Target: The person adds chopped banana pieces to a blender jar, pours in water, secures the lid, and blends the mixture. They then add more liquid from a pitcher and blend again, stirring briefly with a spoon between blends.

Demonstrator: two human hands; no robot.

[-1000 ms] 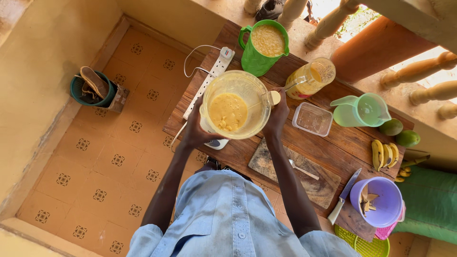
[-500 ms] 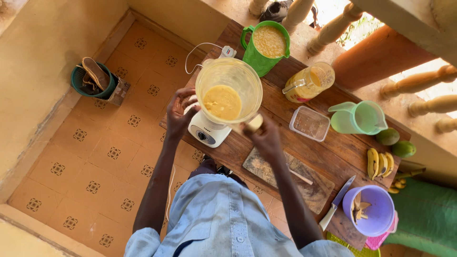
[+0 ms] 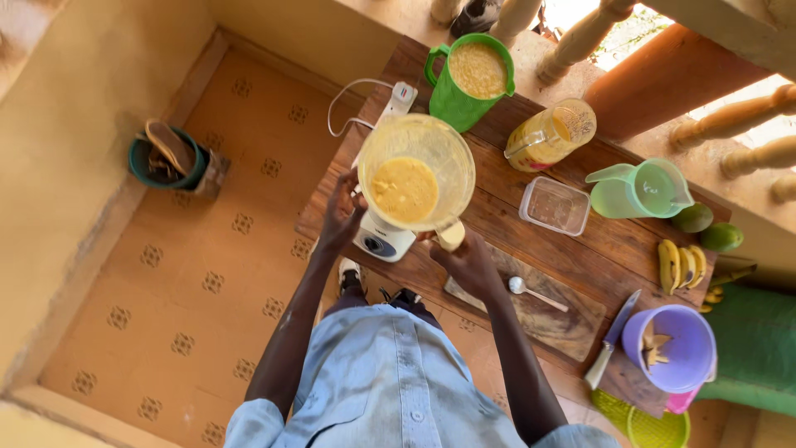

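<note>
The clear plastic blender jar (image 3: 416,170), holding thick yellow blended fruit at its bottom, sits over the white blender base (image 3: 383,238) near the front left edge of the brown wooden desk (image 3: 597,249). Its open mouth faces straight up toward the camera, so its long axis runs vertically, with the pale handle (image 3: 451,236) pointing toward the person. The jar looks rigid and smooth, probably moderately heavy with liquid and liable to slosh; the handle, steadied by a palm on the wall, seems the surest hold. The right hand (image 3: 469,262) is curled around that handle. The left hand (image 3: 342,217) presses its fingers against the jar's left side, just above the base. Behind stand a green plastic jug (image 3: 463,79) of the same yellow mix and a glass jar (image 3: 550,134). To the right lie a clear empty tub (image 3: 555,206) and a metal spoon (image 3: 536,293) on a wooden cutting board (image 3: 564,315).
</note>
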